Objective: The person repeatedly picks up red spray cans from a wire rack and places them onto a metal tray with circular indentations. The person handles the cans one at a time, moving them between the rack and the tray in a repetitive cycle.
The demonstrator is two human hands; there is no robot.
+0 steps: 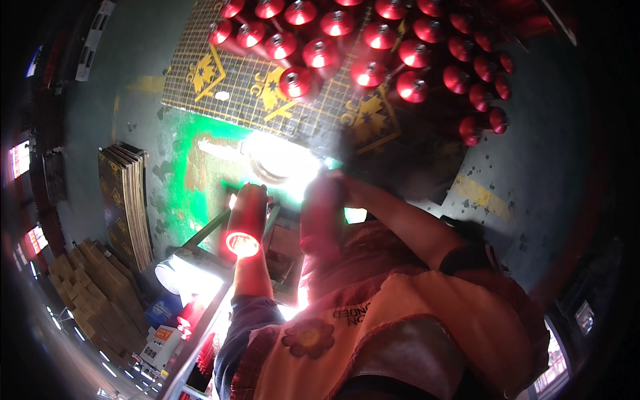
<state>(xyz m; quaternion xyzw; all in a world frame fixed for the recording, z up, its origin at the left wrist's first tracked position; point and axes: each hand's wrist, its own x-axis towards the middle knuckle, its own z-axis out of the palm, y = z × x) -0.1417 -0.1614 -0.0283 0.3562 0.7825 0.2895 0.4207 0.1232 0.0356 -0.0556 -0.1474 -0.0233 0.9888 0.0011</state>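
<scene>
My left hand is closed on a red metal cylinder, its near end a brightly lit ring. The cylinder hides most of those fingers. To its right, my right hand grips the top of a second, darker red cylinder, blurred and upright before my apron. Just beyond both hands a round, glaring white thing is too overexposed to make out. Many red cylinders with domed tops and metal necks, like fire extinguisher bodies, stand on a black mat with yellow grid lines.
Flat boards are stacked on the floor at left, with brown cartons nearer. A metal frame and a bright white lamp-like shape stand by my left arm. A white control box is at lower left.
</scene>
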